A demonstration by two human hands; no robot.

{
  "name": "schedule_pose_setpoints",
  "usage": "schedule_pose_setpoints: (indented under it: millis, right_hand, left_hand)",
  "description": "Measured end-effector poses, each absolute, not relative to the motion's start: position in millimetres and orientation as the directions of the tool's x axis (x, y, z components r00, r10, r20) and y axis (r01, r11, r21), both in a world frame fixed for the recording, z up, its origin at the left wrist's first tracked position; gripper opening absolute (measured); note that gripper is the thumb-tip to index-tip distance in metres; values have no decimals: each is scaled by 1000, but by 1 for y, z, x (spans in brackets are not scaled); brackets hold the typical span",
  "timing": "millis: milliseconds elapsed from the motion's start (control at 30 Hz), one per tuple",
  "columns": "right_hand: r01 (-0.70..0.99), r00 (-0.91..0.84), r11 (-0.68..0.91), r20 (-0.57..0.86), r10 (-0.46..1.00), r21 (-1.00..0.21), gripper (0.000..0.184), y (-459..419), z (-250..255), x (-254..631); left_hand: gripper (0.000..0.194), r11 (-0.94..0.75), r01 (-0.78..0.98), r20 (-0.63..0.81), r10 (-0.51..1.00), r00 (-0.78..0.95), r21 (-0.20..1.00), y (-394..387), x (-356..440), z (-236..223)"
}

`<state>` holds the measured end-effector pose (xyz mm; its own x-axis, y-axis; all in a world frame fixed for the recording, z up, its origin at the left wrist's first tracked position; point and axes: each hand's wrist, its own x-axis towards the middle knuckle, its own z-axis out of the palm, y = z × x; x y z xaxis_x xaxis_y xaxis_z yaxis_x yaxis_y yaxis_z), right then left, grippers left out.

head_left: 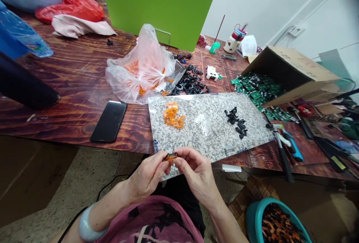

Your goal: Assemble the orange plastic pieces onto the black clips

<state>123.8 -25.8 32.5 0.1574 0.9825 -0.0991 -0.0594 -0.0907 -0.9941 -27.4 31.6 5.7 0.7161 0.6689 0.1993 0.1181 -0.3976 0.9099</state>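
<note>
My left hand (153, 170) and my right hand (192, 168) meet at the near edge of the speckled stone-look board (193, 145). Between their fingertips they pinch a small orange-and-black plastic part (170, 157); fingers cover its ends. Three small piles lie on the board beyond: orange plastic pieces (173, 116) on the left, thin silvery-white pieces (202, 124) in the middle and black plastic pieces (237, 122) on the right. A short clear object (230, 150) rests near the board's front edge.
A phone (109, 121) and a plastic bag of orange pieces (146, 67) lie left of the board. At right are a tipped cardboard box (297, 71) spilling green circuit boards (255, 89), and a hammer (283, 155). Below stands a teal tub (254, 217) of orange-and-black parts.
</note>
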Motion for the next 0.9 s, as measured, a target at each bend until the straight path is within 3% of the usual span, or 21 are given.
schedule_pose_setpoints:
  millis: [333,533,700,900]
  right_hand:
    - [180,141,0,26,990,-984,11,-31,31,125]
    - [214,141,33,64,988,-976,9,-32,28,125]
    - [212,127,83,112,986,-974,9,-30,23,130]
    - [207,96,142,165,982,-968,16,-30,18,139]
  left_hand:
    - [19,-568,143,305,617,725,810,32,-30,16]
    - [20,-589,124,336,607,720,799,31,-29,15]
    - [20,-542,185,242,620,746,819,36,-27,16]
    - [21,-567,200,242,607,756,799,39,-23,11]
